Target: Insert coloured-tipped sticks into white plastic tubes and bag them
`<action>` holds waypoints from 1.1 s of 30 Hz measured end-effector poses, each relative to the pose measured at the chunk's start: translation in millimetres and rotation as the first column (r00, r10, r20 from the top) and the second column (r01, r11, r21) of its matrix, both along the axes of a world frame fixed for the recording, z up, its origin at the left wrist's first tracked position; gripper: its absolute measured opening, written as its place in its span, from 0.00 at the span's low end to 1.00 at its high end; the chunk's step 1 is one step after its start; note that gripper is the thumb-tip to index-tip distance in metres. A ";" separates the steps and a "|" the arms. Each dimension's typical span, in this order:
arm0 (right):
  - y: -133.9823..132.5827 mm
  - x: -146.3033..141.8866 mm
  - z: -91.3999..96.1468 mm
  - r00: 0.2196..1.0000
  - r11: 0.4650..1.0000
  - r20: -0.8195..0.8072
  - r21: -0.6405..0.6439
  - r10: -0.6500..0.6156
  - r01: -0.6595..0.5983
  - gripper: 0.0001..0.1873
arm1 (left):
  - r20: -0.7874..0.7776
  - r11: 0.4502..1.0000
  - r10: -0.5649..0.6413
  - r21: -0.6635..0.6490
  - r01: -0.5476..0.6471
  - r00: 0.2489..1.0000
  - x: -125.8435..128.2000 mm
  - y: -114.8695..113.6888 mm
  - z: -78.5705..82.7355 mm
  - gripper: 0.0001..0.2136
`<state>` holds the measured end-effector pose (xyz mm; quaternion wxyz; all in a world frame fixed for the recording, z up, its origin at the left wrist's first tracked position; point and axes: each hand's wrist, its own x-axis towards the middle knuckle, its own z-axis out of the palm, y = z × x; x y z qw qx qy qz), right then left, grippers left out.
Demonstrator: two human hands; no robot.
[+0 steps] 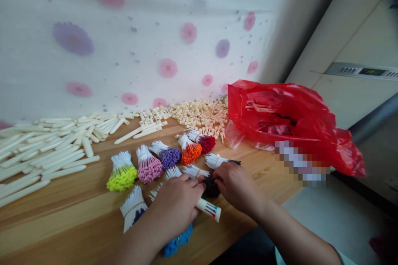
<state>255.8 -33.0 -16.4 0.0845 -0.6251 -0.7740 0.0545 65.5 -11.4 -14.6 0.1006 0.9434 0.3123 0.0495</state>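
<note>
My left hand [178,201] is closed around a cream multi-colour pen barrel [209,208]. The slotted end, with coloured sliders showing, sticks out to the right. Close beside it my right hand [236,186] has its fingers pinched at the black-tipped pen refills [213,188]; what lies between the fingertips is hidden. Banded bundles of white refills stand around my hands: yellow [122,174], pink [149,165], purple [166,155], orange [190,151], red [205,143] and dark blue [133,207]. A light blue bundle [178,240] is partly covered by my left forearm.
Many cream pen barrels [46,145] lie piled at the left. Small cream pen parts [199,114] are heaped along the wall. An open red plastic bag [280,107] with parts inside sits at the table's right end, by a white appliance [357,58].
</note>
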 end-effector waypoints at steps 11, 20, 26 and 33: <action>-25.6 40.5 31.3 0.981 0.982 -0.085 0.068 -0.172 0.178 0.06 | 0.069 0.998 0.024 -0.062 -0.020 0.997 -1.1 0.0 0.7 0.20; -6.8 1.6 63.1 0.914 0.987 -0.378 0.110 0.149 -0.116 0.09 | 0.594 0.929 0.361 -0.298 -0.220 0.719 -31.5 8.8 36.9 0.09; 40.0 -47.8 62.8 0.634 0.952 -0.752 -0.026 0.182 -0.304 0.05 | 0.533 0.722 0.629 -0.670 -0.172 0.566 -40.1 15.3 27.1 0.06; 75.1 -60.7 27.3 -0.155 0.834 -0.982 -0.005 -0.109 -0.552 0.12 | 0.605 0.567 0.766 -0.795 0.214 0.219 -38.7 19.0 17.1 0.11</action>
